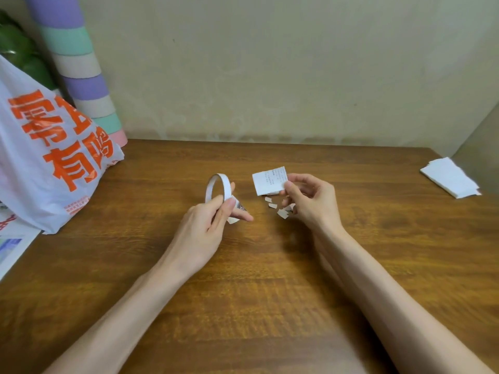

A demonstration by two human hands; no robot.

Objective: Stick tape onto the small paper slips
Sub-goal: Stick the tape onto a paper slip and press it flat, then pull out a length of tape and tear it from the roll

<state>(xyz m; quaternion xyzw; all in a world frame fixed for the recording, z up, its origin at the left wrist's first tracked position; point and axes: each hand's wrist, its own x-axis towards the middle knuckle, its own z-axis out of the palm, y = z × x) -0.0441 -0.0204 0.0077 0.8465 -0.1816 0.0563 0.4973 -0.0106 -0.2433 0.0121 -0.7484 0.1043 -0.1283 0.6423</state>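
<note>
The fingers and thumb of the left hand (208, 225) curl round a thin white ring of tape (218, 186) and hold it up on its edge. One small white paper slip (232, 220) sits at its fingertips. The right hand (310, 203) has bent fingers; I cannot tell if they hold anything. Under them, more small torn paper slips (282, 213) lie on the brown wooden table (243, 292), just near a white printed sheet (268, 183). A white plastic bag with orange letters (48, 157) is far left.
</note>
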